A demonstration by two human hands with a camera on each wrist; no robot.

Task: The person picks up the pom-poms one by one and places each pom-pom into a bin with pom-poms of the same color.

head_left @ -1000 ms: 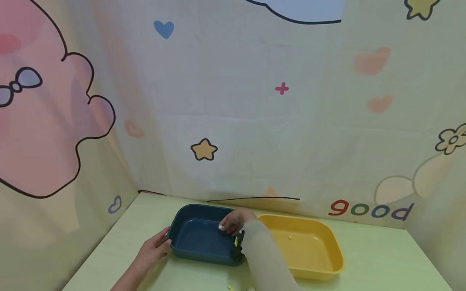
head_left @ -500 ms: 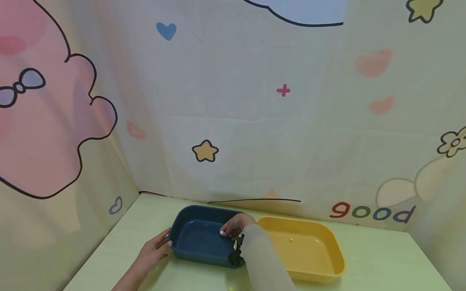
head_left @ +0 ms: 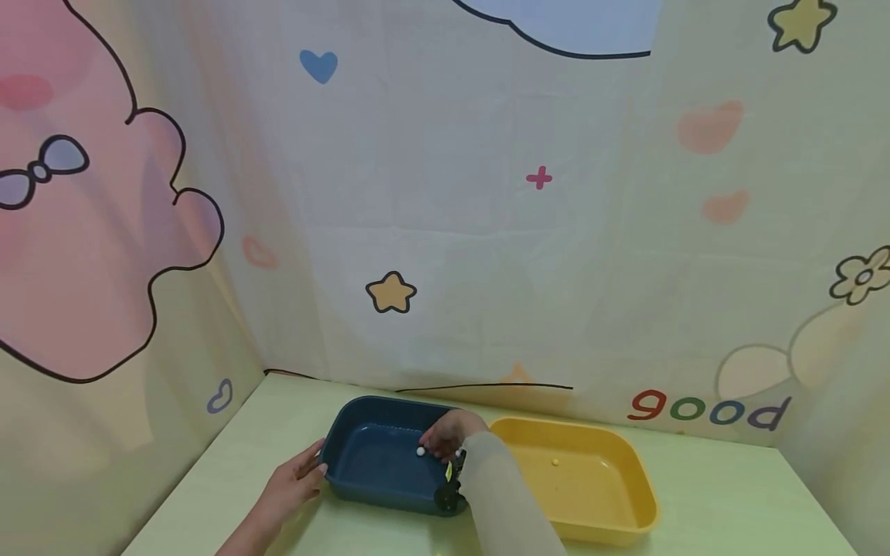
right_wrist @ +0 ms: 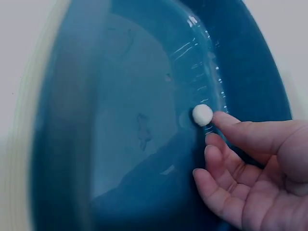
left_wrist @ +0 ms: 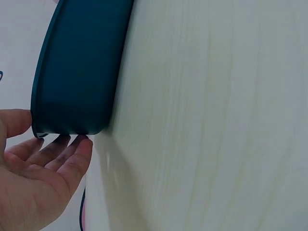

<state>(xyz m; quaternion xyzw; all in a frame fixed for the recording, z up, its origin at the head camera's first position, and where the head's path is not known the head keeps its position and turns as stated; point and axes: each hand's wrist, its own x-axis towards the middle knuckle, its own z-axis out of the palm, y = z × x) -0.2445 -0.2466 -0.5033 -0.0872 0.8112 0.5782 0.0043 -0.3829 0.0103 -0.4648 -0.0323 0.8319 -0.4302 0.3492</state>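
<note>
A dark blue plastic tray stands on the table. At its left end my left hand holds the rim; the left wrist view shows the thumb at the rim and the fingers against the end wall. My right hand reaches inside the tray near its right end. A small white ball lies by the right thumb's tip, low over the tray floor, with the index fingertip apart from it. The other right fingers are loosely bent around nothing.
A yellow tray stands right of the blue one, with a tiny yellow ball inside. A black device is strapped at the right wrist. A printed curtain hangs behind the pale table.
My right hand has lowered slightly into the blue tray. The white ball, earlier between the fingertips, now shows just below and left of them. The left hand keeps its place.
</note>
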